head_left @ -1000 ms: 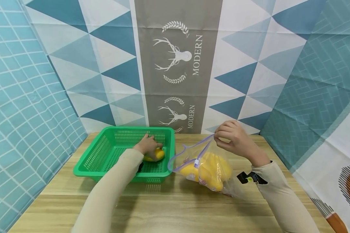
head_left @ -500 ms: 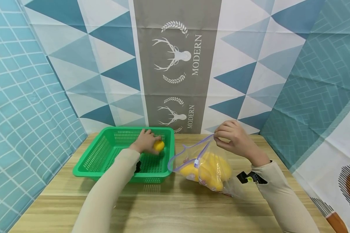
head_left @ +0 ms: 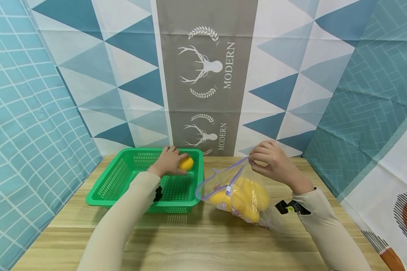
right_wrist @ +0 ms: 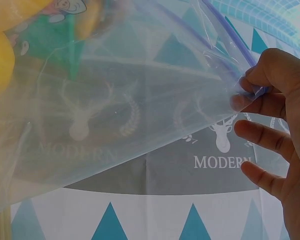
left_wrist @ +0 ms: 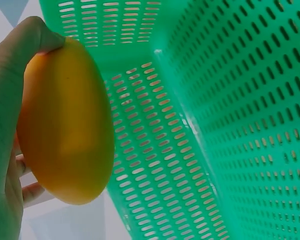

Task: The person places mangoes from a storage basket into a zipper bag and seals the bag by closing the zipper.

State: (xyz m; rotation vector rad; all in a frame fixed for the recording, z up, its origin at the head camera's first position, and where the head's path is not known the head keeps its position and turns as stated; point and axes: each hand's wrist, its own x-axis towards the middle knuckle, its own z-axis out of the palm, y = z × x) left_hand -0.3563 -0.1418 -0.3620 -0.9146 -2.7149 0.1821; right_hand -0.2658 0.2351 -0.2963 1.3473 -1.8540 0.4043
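My left hand point(head_left: 169, 162) grips a yellow mango point(head_left: 186, 163) above the floor of the green plastic basket point(head_left: 142, 203), near its back right corner. In the left wrist view the smooth oval mango point(left_wrist: 70, 122) fills the left side, with the thumb across its top end. My right hand point(head_left: 273, 162) pinches the top corner of a clear zip bag point(head_left: 217, 177) between thumb and index finger. The bag's purple-edged mouth gapes toward the basket, and several mangoes point(head_left: 247, 199) lie inside. In the right wrist view the other fingers point(right_wrist: 262, 136) are spread apart from the bag.
The basket and bag stand side by side on a wooden table point(head_left: 207, 248). A white slider point(head_left: 228, 189) sits on the bag's purple zip. Patterned cloth point(head_left: 207, 75) hangs behind the table and along both sides.
My left hand has lifted the mango from the basket floor, up and slightly toward the back. My right hand and the bag have stayed in place.
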